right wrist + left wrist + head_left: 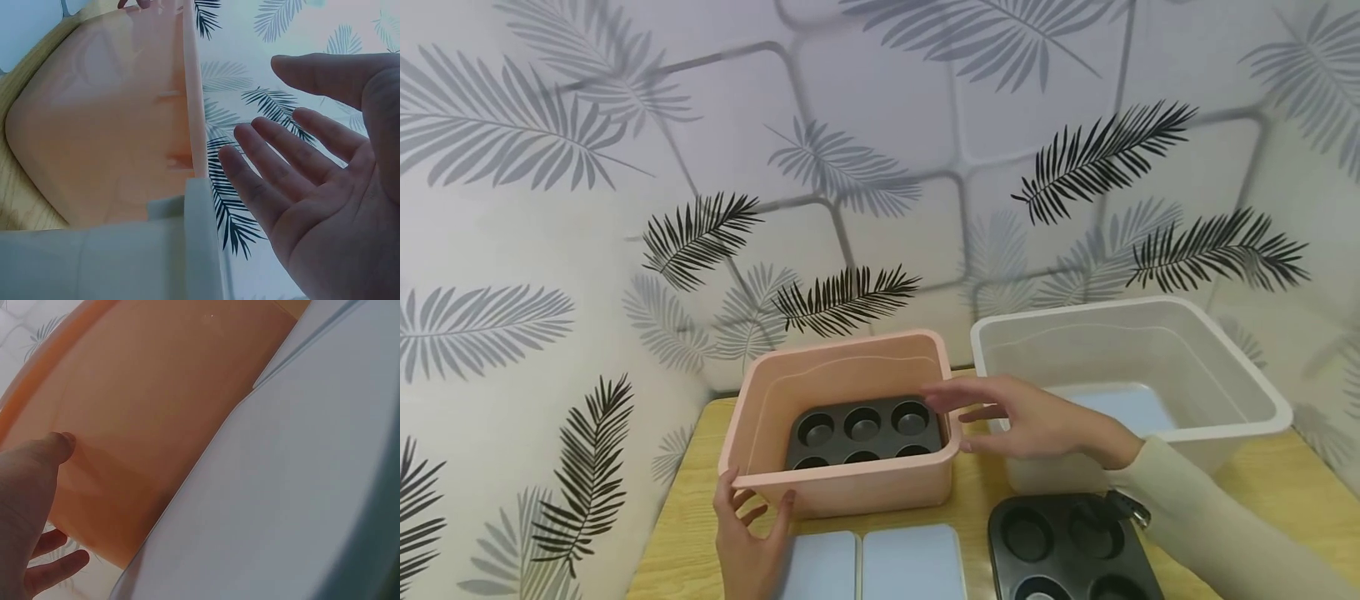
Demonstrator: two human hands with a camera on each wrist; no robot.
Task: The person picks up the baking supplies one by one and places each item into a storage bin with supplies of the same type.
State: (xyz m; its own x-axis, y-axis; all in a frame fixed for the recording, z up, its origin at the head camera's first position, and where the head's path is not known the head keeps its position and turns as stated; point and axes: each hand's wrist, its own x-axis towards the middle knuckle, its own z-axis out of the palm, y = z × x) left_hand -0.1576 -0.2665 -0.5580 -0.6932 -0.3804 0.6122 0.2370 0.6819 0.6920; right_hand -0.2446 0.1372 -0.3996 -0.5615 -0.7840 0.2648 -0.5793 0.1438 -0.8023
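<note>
A pink plastic bin [857, 492] stands on the table with a dark muffin pan [880, 421] lying inside it. At the bin's front left corner is my left hand [748, 542], its thumb against the front wall and its fingers beside the corner. The left wrist view shows that thumb on the bin wall [156, 394], with two relaxed fingers past its edge. My right hand [1022, 412] hovers at the bin's right rim, fingers extended. In the right wrist view its palm shows bare, fingers spread apart.
A white bin [1232, 425] stands to the right, with a pale flat piece [1120, 408] inside. Two pale flat rectangular pieces [913, 567] lie before the pink bin. Another dark muffin pan [1063, 562] sits below my right forearm. A leaf-patterned wall [880, 242] rises behind the wooden table [688, 492].
</note>
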